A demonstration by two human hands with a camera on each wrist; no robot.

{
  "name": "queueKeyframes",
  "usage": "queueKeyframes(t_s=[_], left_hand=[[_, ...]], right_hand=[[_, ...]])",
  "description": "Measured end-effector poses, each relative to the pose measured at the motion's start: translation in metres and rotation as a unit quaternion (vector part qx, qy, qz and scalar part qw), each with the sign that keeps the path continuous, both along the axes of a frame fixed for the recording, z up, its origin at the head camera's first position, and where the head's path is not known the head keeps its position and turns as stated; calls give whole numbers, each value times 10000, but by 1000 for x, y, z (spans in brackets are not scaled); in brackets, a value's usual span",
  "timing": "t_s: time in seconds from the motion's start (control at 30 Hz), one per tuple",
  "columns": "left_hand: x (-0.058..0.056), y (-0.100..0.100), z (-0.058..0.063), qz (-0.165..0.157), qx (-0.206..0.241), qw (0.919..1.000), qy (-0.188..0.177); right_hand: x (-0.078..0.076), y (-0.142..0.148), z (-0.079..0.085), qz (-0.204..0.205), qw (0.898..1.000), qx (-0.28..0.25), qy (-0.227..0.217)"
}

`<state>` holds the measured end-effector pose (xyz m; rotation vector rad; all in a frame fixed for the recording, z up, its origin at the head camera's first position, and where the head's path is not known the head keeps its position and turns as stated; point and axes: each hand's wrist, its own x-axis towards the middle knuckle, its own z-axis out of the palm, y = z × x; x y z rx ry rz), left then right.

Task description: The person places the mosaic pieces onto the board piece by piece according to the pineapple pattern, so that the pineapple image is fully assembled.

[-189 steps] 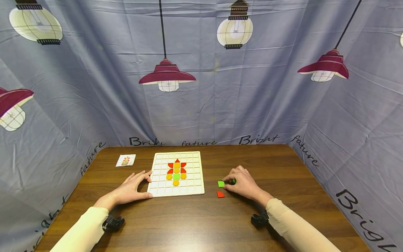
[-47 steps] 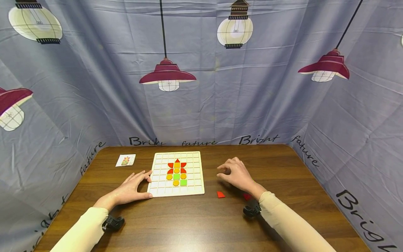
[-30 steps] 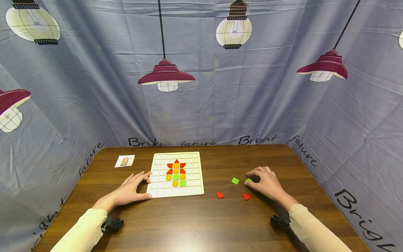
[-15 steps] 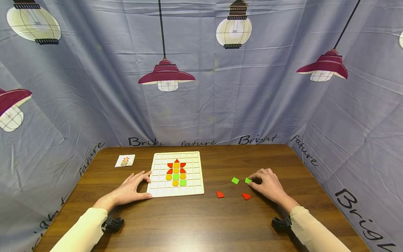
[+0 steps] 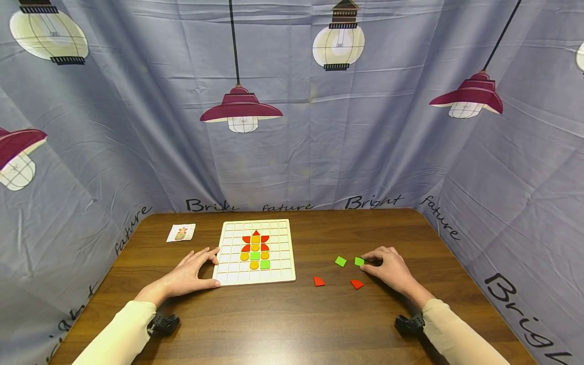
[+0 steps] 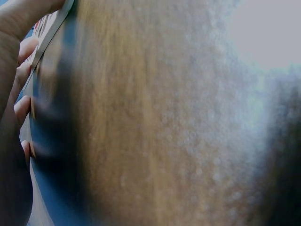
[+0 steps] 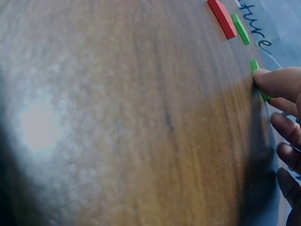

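A pale square grid board (image 5: 280, 271) carries a pattern of red, orange and green pieces. My left hand (image 5: 189, 274) touches its left edge, thumb at the near corner; in the left wrist view the fingertips line that edge. Right of the board, my right hand (image 5: 388, 266) pinches a green square tile (image 5: 359, 261) between thumb and index finger, low at the table. A second green square tile (image 5: 340, 261) lies just left of it. Two red quarter-round pieces (image 5: 319, 281) lie nearer me. In the right wrist view the thumb covers part of the pinched tile (image 7: 254, 66).
A small paper card (image 5: 181, 232) with a printed coloured pattern lies at the back left of the brown wooden table (image 5: 274, 324). A grey-blue curtain (image 5: 292, 167) with lamp prints hangs round the table's back and sides.
A green square tile has come onto the board, lower right of the pattern. My right hand has moved right to another green tile and shifted it slightly. My left hand stays put.
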<state>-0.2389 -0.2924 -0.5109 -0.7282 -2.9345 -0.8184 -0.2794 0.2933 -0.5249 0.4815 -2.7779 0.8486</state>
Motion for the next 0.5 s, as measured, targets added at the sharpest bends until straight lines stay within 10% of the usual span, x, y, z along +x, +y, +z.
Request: queueKeyframes(t_s=[0.5], left_hand=[[-1, -1, -1, -5, 15, 10000, -19]], right_hand=[[0, 1, -2, 50, 9999, 61, 126]])
